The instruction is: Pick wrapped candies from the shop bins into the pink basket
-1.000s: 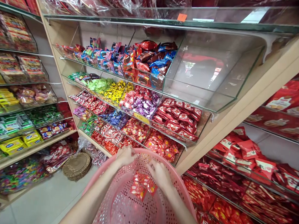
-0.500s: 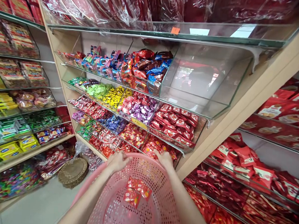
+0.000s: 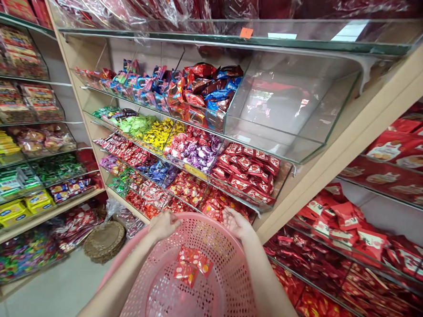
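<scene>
A pink perforated plastic basket [image 3: 146,288] fills the lower middle of the view. Several red candy packets with yellow and white spots [image 3: 192,263] lie together on its bottom. My left hand [image 3: 163,226] is closed over the basket's far rim at the left. Just above the rim at the right is my right hand [image 3: 235,223], turned partly palm up, its fingers loosely curled and apart, with nothing visible in them. Beyond its fingertips, a low shelf bin holds similar red candy packets [image 3: 213,205].
Transparent bins of wrapped sweets rise in front, among them dark red packets [image 3: 246,168] and purple candies [image 3: 199,150]. A wooden upright [image 3: 326,151] slants at the right, with red packages [image 3: 347,217] beyond. A round woven basket [image 3: 105,240] sits on the floor at left.
My right hand has turned more palm up, its fingers now showing above the rim. My left hand keeps its hold on the basket. The view has shifted slightly.
</scene>
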Available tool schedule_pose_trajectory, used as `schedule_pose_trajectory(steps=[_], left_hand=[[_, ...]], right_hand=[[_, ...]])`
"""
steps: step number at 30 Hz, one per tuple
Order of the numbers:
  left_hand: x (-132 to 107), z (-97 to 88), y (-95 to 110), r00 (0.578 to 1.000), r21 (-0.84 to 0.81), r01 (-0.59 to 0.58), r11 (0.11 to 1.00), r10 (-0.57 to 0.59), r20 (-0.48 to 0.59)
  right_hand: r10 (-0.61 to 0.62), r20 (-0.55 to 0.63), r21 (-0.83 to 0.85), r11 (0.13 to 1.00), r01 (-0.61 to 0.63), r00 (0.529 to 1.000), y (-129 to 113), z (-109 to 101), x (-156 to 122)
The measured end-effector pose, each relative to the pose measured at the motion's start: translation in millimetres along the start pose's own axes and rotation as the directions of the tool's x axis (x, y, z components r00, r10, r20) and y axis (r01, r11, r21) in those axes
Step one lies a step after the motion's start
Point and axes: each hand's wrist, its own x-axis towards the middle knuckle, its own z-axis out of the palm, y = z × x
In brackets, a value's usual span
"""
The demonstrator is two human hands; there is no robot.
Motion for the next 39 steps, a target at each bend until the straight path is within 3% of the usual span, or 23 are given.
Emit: schedule_pose_trajectory(steps=[7,10,13,17,20,24,26,29,31,33,36,39], left_hand=[[1.7,0.7,0.4,1.000,0.015,-0.013,1.000,0.013,0.009],[3.1,1.1,-0.1,1.000,0.009,-0.014,1.000,0.014,0.013],[5.2,2.5,-0.5,1.000,0.015,-0.022,1.000,0.022,0.015],[8.3,5.1,0.3,1.000,0.023,-0.022,0.999,0.022,0.005],[9.6,5.3,0.8,1.000,0.019,-0.028,0.999,0.028,0.010],[9.7,3.5,-0.3,0.999,0.009,-0.023,1.000,0.023,0.032],[8.8,2.1,-0.6,1.000,0.004,-0.015,1.000,0.015,0.025],[6.1,-0.6,0.6,1.000,0.010,-0.012,1.000,0.012,0.014],[3.9,-2.3,2.2,1.000,0.018,-0.013,1.000,0.013,0.014],[2.2,-3.1,3.8,1.000,0.025,-0.010,1.000,0.010,0.015],[1.3,-1.9,5.8,1.000,0.038,-0.006,0.999,0.005,0.017],[1.3,0.9,7.9,1.000,0.050,-0.024,0.998,0.023,0.013]], right_hand=[[-0.024,0.001,0.060,0.998,0.024,1.000,-12.6,-1.2,-22.5],[-0.105,0.017,-0.035,0.994,0.106,0.994,-13.4,2.3,-41.8],[-0.261,0.192,-0.263,0.915,0.306,0.946,-14.7,14.6,-71.3],[-0.241,0.469,-0.410,0.792,0.451,0.850,-16.9,41.0,-107.4],[-0.248,0.523,-0.469,0.715,0.518,0.816,-11.3,53.6,-113.9],[-0.241,0.535,-0.535,0.645,0.545,0.810,13.1,51.3,-98.3],[-0.185,0.520,-0.562,0.661,0.497,0.834,28.3,45.6,-87.7],[-0.043,0.499,-0.539,0.766,0.349,0.865,44.7,36.2,-75.0],[0.085,0.525,-0.524,0.816,0.242,0.847,48.0,30.5,-69.3],[0.231,0.553,-0.564,0.811,0.155,0.801,46.1,26.3,-64.6],[0.485,0.465,-0.770,0.635,0.067,0.740,40.6,27.0,-56.8],[0.582,0.311,-0.911,0.408,0.061,0.751,39.5,39.4,-47.1]])
